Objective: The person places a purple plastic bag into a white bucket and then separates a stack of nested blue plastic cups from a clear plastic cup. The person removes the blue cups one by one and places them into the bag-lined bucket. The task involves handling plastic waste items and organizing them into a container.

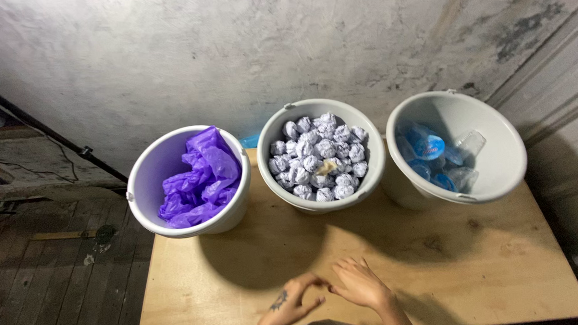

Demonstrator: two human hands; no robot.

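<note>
Resting low on the wooden table [479, 268], the person's two hands meet near its front edge. The left hand [290, 307] has its fingers curled, thumb and forefinger pinched together, and the right hand [360, 284] lies beside it with fingers spread flat, fingertips touching the left. Whether anything sits between them I cannot tell. Beyond them, well apart, three pale buckets stand in a row against the wall: the left bucket [147, 176] holds crumpled purple plastic [200, 178], the middle bucket [371, 146] is heaped with crumpled paper balls [318, 158], and the right bucket [497, 149] holds clear plastic bottles [435, 156].
</note>
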